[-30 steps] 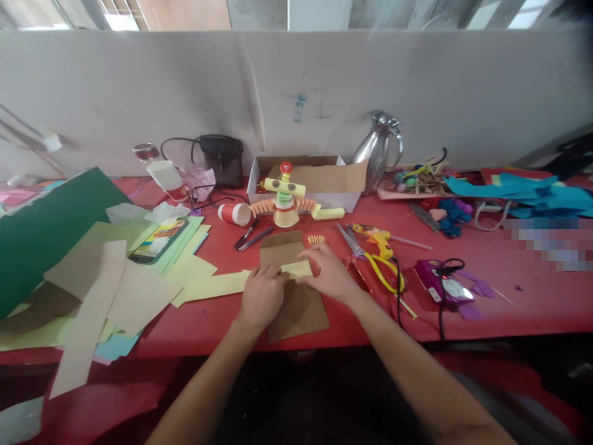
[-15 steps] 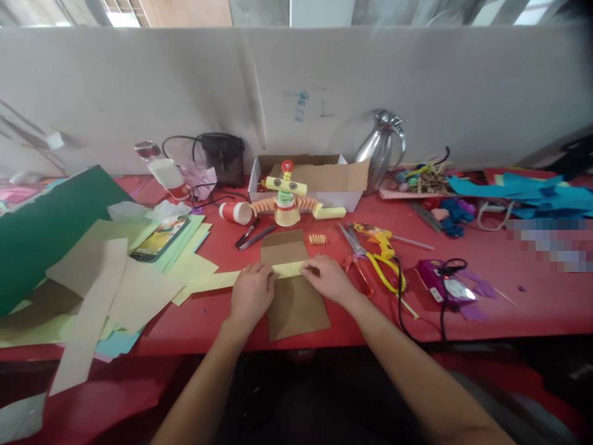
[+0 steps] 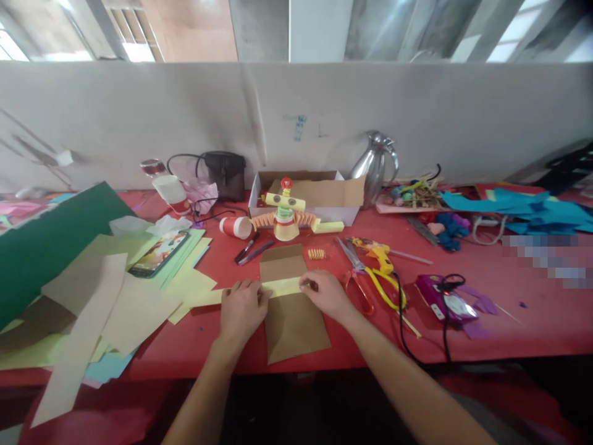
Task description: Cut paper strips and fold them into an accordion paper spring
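Note:
A long pale yellow paper strip [image 3: 285, 287] lies across a brown piece of cardboard [image 3: 296, 327] at the table's front. My left hand [image 3: 244, 309] is closed on the strip near the cardboard's left edge, fingertips on the paper. At the strip's right end, my right hand [image 3: 324, 295] pinches the paper between thumb and fingers. Beyond the cardboard stands a paper figure [image 3: 286, 216] with a yellow tube head, a red top and folded orange arms. A small coiled yellow paper spring [image 3: 317, 254] rests to the right of the cardboard's far end.
Scissors [image 3: 354, 259] and a yellow glue gun [image 3: 382, 254] lie to the right, near a purple box [image 3: 445, 300] with a black cable. Paper sheets [image 3: 143, 309] and a phone [image 3: 160, 252] are on the left. A white box [image 3: 349, 215] and metal jug [image 3: 374, 167] stand behind.
My left hand has slid a little leftward along the strip, while my right hand stays at its right end. The camera view has tilted up slightly.

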Action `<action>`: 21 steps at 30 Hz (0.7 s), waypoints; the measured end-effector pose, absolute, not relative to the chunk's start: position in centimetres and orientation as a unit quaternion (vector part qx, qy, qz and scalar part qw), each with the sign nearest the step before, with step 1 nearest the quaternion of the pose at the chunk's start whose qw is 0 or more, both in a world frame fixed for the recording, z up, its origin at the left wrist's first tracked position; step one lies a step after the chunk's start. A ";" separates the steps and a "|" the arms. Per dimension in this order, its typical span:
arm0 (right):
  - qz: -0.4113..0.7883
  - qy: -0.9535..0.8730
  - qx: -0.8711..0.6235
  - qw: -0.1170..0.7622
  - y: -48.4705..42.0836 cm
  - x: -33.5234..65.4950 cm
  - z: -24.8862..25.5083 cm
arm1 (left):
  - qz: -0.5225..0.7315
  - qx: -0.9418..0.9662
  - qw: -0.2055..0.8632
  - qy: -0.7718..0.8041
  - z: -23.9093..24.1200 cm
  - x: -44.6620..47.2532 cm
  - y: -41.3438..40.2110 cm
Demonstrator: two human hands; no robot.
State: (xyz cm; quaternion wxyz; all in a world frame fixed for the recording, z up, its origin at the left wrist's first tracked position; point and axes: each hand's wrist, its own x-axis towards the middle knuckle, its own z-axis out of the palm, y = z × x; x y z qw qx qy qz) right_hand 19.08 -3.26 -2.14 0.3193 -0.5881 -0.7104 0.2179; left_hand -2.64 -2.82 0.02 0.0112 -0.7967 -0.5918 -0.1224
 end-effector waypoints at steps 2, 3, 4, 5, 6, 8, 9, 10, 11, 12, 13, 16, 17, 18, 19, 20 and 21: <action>0.226 -0.708 -0.584 0.327 -3.2 19.0 -2.3 | -0.127 -0.797 0.010 -0.591 0.2 -2.6 -2.8; 0.229 -0.708 -0.581 0.331 -3.2 19.0 -2.3 | -0.133 -0.801 0.016 -0.584 0.3 -2.5 -2.7; 0.230 -0.707 -0.579 0.334 -3.2 19.0 -2.3 | -0.142 -0.809 0.023 -0.569 0.4 -2.4 -2.7; 0.229 -0.707 -0.579 0.337 -3.3 19.0 -2.3 | -0.149 -0.825 0.027 -0.545 0.5 -2.2 -2.6; 0.225 -0.707 -0.579 0.338 -3.4 18.9 -2.2 | -0.154 -0.845 0.027 -0.512 0.5 -2.1 -2.5; 0.210 -0.711 -0.582 0.336 -3.7 18.9 -2.1 | -0.159 -0.885 0.011 -0.438 0.4 -1.9 -2.4; 0.197 -0.715 -0.583 0.333 -3.9 18.8 -2.1 | -0.161 -0.899 0.001 -0.407 0.2 -1.9 -2.3; 0.181 -0.721 -0.582 0.329 -4.1 18.8 -2.0 | -0.166 -0.908 -0.007 -0.384 -0.1 -1.9 -2.2; 0.161 -0.729 -0.581 0.323 -4.3 18.8 -1.8 | -0.174 -0.913 -0.010 -0.369 -0.3 -1.9 -2.2; 0.139 -0.741 -0.577 0.314 -4.6 18.9 -1.6 | -0.182 -0.915 -0.010 -0.361 -0.6 -1.9 -2.2; 0.115 -0.755 -0.571 0.300 -4.8 18.9 -1.4 | -0.189 -0.915 -0.008 -0.356 -0.9 -2.0 -2.3; 0.047 -0.798 -0.551 0.241 -5.5 19.1 -0.5 | -0.190 -0.916 -0.002 -0.353 -1.3 -2.0 -2.5; 0.031 -0.807 -0.546 0.224 -5.8 19.2 -0.3 | -0.186 -0.916 0.000 -0.356 -1.3 -2.0 -2.6; 0.020 -0.812 -0.544 0.211 -6.0 19.2 -0.1 | -0.183 -0.915 0.002 -0.359 -1.3 -2.0 -2.7; 0.014 -0.815 -0.543 0.202 -6.2 19.2 0.0 | -0.181 -0.914 0.006 -0.362 -1.3 -2.0 -2.8; 0.013 -0.816 -0.543 0.198 -6.4 19.3 0.1 | -0.179 -0.914 0.010 -0.365 -1.3 -2.0 -2.8; 0.016 -0.817 -0.542 0.196 -6.5 19.3 0.1 | -0.177 -0.913 0.013 -0.367 -1.3 -2.0 -2.8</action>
